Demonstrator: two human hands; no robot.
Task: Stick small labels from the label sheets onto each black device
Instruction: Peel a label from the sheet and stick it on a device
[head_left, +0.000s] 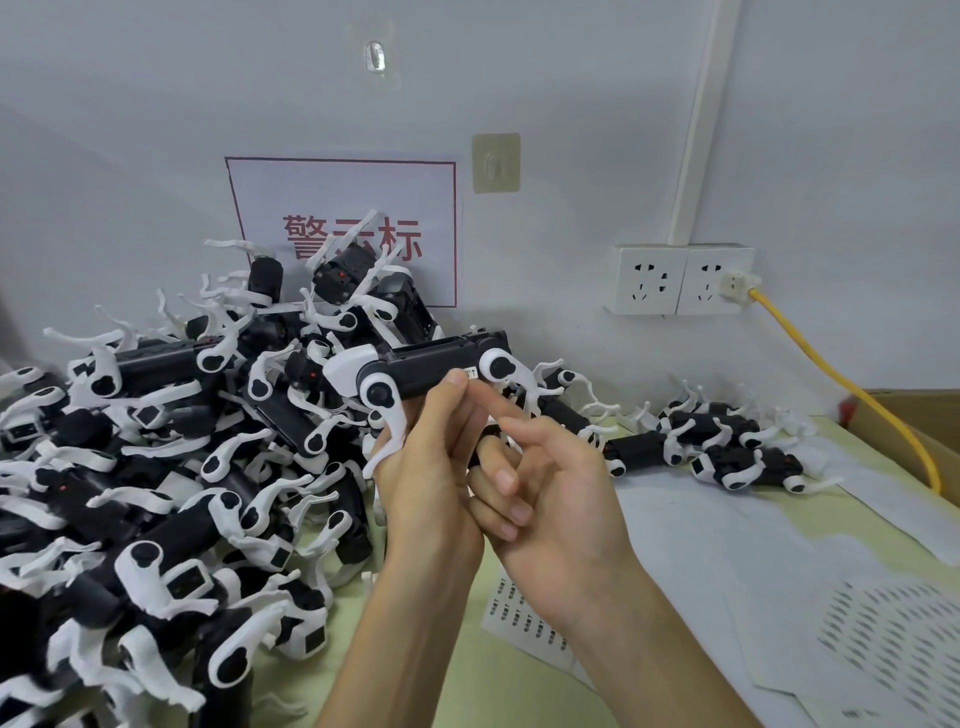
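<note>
Head view: The black device (431, 370) was an oblong black body with a white cap at its left end and white jointed legs on round black hubs at both ends. It was held level above the table (452, 691), in front of the wall. A small white label (471, 372) with dark print sat on its front face near the right-hand hub.

The left hand (431, 483) gripped the device from below, fingers curled around the body and one white leg hanging down across the palm. Its thumb (456, 382) pressed the front face just left of the label. The right hand (550, 488) had its index finger (498, 408) extended, the tip at the device's lower edge just under the label; the remaining fingers were loosely curled and held nothing.

A label sheet (524, 621) lay on the table directly beneath both wrists. A large pile of devices (156, 441) stood to the left, a smaller group (727, 449) to the right
</note>
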